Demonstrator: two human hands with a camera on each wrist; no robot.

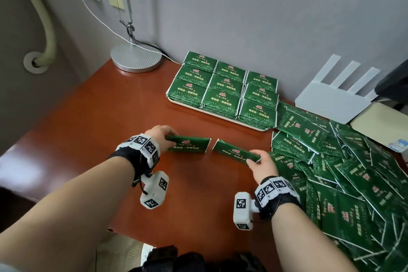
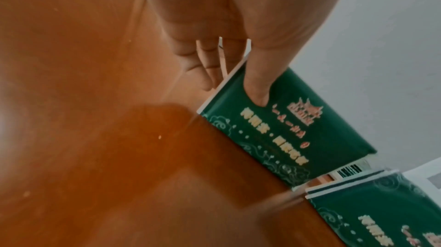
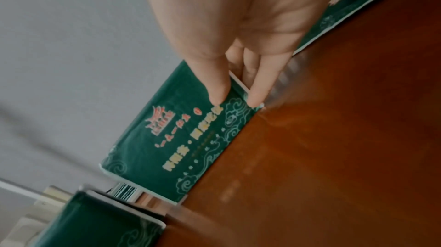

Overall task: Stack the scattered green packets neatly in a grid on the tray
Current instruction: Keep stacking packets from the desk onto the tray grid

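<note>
The left hand (image 1: pixel 160 137) grips a bundle of green packets, the left bundle (image 1: pixel 187 144), by its left end, thumb on the printed face and fingers curled behind. The right hand (image 1: pixel 262 164) grips a second bundle, the right bundle (image 1: pixel 235 153), by its right end in the same pinch. Both bundles stand on their long edges on the red-brown desk (image 1: pixel 132 106), near the front centre, with the printed faces toward the person; the wrist views show the lower edges touching the desk surface. The long axes run roughly 9 o'clock to 3 o'clock, the right bundle angled slightly toward 4 o'clock, and the inner ends are just apart. The tray (image 1: pixel 198 107) lies at about 1 o'clock from the hands, against the wall, and carries a three-by-three grid of stacked packets (image 1: pixel 223 86). The packets in the grid share the 9-to-3 long axis of the held bundles, so little rotation appears necessary before placement. The right hand is the nearer to the tray; the left hand must cross farther. The loose pile (image 1: pixel 344 174) of unsorted packets lies at 3 o'clock, beside the right hand and just right of the tray. The step in hand appears to be squaring the bundle edges against the desk before transfer.
</note>
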